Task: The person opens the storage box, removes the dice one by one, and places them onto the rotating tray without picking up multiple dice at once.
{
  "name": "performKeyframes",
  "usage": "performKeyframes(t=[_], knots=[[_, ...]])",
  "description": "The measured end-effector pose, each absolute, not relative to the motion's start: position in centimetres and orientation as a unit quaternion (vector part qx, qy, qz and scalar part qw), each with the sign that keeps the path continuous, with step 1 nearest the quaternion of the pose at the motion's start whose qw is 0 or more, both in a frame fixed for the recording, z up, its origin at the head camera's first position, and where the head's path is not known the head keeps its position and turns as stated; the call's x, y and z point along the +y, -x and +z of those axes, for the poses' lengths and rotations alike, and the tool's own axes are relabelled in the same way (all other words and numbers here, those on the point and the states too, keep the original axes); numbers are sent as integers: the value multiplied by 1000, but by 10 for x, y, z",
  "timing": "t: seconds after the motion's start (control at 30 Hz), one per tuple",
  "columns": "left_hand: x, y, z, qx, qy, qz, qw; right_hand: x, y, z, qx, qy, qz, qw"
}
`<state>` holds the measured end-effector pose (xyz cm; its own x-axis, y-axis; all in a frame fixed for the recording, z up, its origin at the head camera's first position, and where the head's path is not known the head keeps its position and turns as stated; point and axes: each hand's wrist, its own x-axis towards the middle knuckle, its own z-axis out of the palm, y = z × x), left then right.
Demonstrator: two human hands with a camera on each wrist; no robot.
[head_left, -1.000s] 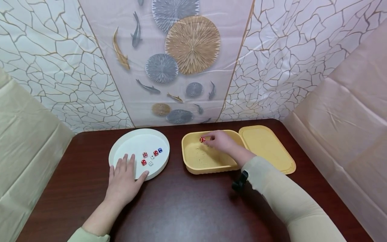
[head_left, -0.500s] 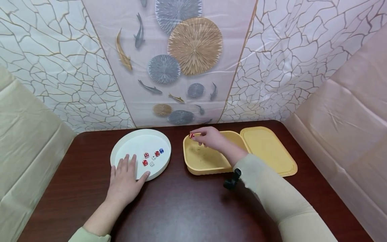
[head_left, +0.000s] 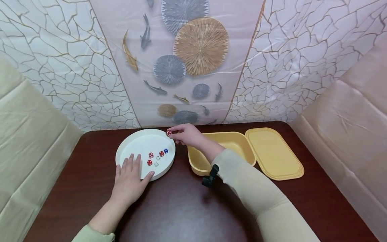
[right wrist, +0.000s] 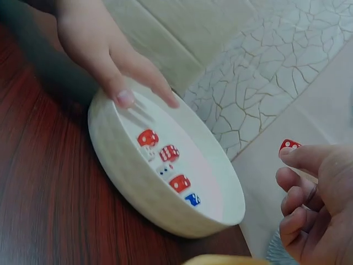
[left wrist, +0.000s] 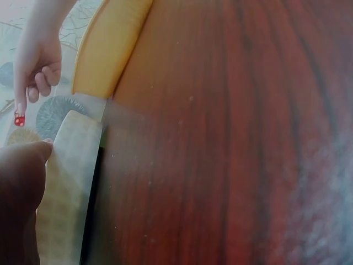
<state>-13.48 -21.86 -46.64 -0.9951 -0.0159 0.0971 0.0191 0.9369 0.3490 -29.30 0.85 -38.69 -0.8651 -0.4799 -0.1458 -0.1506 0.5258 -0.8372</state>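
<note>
My right hand (head_left: 188, 135) pinches a red die (head_left: 169, 133) between thumb and forefinger, above the right rim of the round white tray (head_left: 130, 139). The right wrist view shows that red die (right wrist: 289, 146) at the fingertips, the other fingers curled below. My left hand (head_left: 129, 179) rests with straight fingers over the tray's front left rim, thumb on the near edge. Inside the tray lie several dice: red ones such as a red die (head_left: 149, 162), white ones such as a white die (head_left: 156, 164), and a blue die (head_left: 165, 151).
A yellow rectangular box (head_left: 246, 148) stands right of the tray, partly hidden by my right forearm. Its yellow lid (head_left: 275, 153) lies flat beside it on the dark wooden table (head_left: 169, 208). Patterned cloth (head_left: 193, 101) hangs behind the table.
My right hand has carried the red die leftward from above the yellow box to the tray's right rim. My left hand stays on the tray. The head view has shifted slightly.
</note>
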Motion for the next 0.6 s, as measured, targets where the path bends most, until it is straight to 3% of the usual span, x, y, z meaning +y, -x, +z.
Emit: performKeyframes(t=[0.23,0.47,0.6], knots=[[-219,135,-466,-984,-3,-172,47,-14,295,-394,883,192,-387,183],[-220,137,-470,-984,-4,-172,46,-38,297,-410,953,238,-145,121],[-220,138,-471,-985,-6,-170,44,-49,298,-415,961,250,-47,112]])
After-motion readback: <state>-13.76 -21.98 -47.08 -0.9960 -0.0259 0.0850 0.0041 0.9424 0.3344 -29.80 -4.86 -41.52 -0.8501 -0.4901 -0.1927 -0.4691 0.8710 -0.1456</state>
